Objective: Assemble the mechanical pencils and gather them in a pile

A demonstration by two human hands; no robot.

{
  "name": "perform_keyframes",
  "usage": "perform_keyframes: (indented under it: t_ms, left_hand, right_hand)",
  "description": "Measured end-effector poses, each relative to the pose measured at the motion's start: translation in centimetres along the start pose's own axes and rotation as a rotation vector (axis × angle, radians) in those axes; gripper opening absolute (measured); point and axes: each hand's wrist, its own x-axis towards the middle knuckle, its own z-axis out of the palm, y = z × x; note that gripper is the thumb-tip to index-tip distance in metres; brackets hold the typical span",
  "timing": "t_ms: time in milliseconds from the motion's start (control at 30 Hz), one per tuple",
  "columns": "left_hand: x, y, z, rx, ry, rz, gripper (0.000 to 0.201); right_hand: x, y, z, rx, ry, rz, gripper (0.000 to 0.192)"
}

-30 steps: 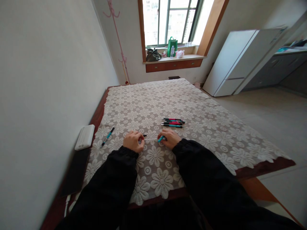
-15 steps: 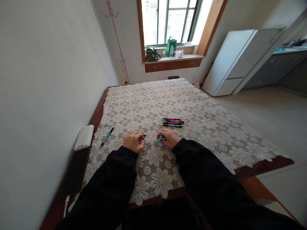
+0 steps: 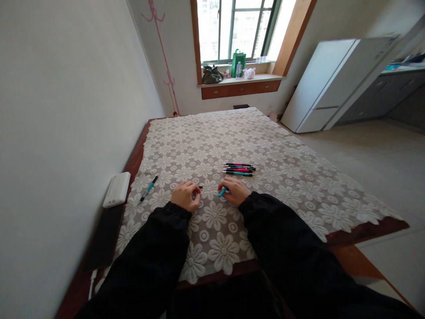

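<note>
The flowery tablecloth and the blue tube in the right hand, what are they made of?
The tablecloth looks like matte fabric, perhaps cotton or polyester lace, with raised flowers and a scalloped edge. The blue tube in the right hand seems smooth plastic from its even, bright colour, but it's small.

Daylight is admitted by a window [image 3: 241,31] beyond the tabletop's [image 3: 137,155] far edge. The left edge is flanked by a pale wall [image 3: 66,110]. A pink coat stand [image 3: 154,17] is seen past the far left corner, a white refrigerator [image 3: 327,79] beyond the far right.
</note>
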Motion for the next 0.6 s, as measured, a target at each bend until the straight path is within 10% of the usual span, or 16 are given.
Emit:
perform_keyframes:
  t_ms: [600]
  left_hand:
    - [0.01, 0.27, 0.07, -0.026, -0.078, 0.134, 0.006]
  right_hand:
    - [0.04, -0.31, 0.06, -0.022, -0.071, -0.036, 0.002]
